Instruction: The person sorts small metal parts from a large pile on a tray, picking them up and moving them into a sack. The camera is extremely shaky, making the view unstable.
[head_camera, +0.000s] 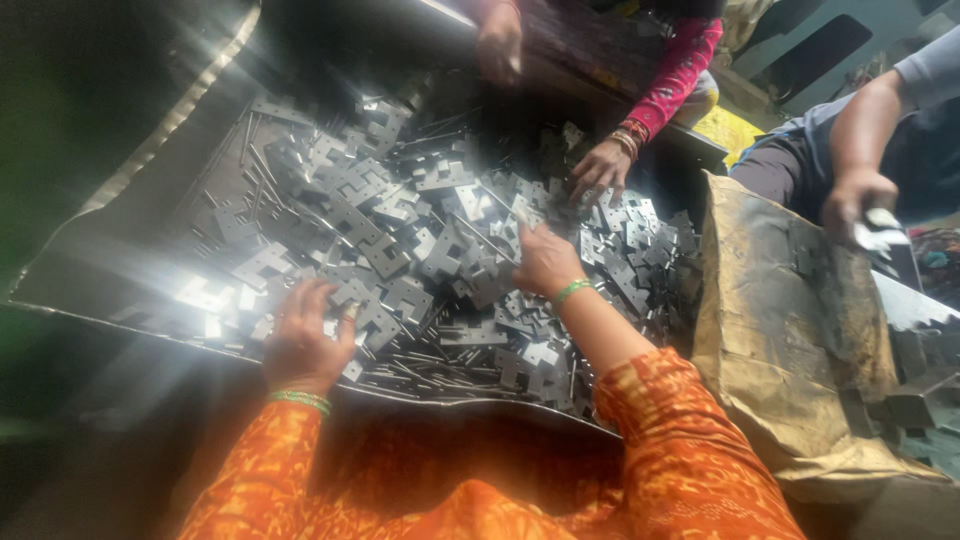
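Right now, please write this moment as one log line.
left hand: on metal plates | right hand: picking plates | tray: heaped | co-workers' hands: sorting too

A brown cardboard box (790, 340) sat at the right of the frame, its flap creased and stained. In the upper middle a co-worker's hand (600, 170) — pink sleeve (680, 70), bangles at the wrist — rested on the pile. At the upper right another person's hand (855, 205) held a small metal piece (880, 232).
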